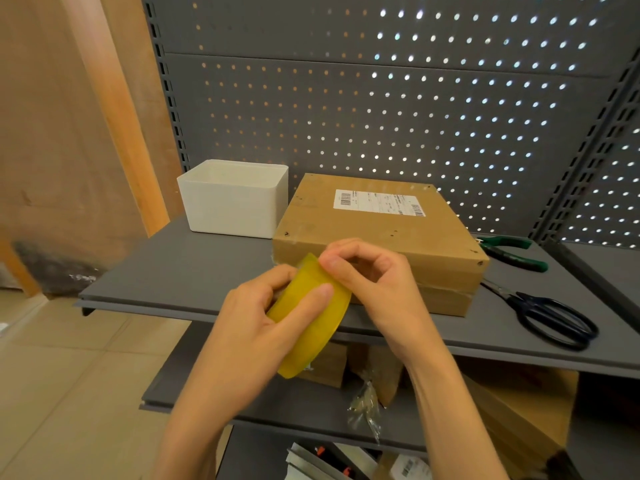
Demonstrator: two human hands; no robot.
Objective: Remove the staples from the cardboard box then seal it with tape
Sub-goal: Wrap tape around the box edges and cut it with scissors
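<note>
A flat brown cardboard box [374,226] with a white shipping label lies on the grey shelf [180,268]. Small dark holes mark its top near the edges. In front of the box, my left hand [256,327] grips a yellowish roll of clear tape [311,327] around its rim. My right hand [370,271] has its fingers curled, and thumb and forefinger pinch at the roll's upper edge, right against the front side of the box.
A white plastic bin [235,199] stands left of the box. Green-handled pliers [512,251] and dark scissors [550,317] lie on the shelf to the right. A grey pegboard [381,98] backs the shelf. Lower shelves hold cardboard and crumpled plastic wrap.
</note>
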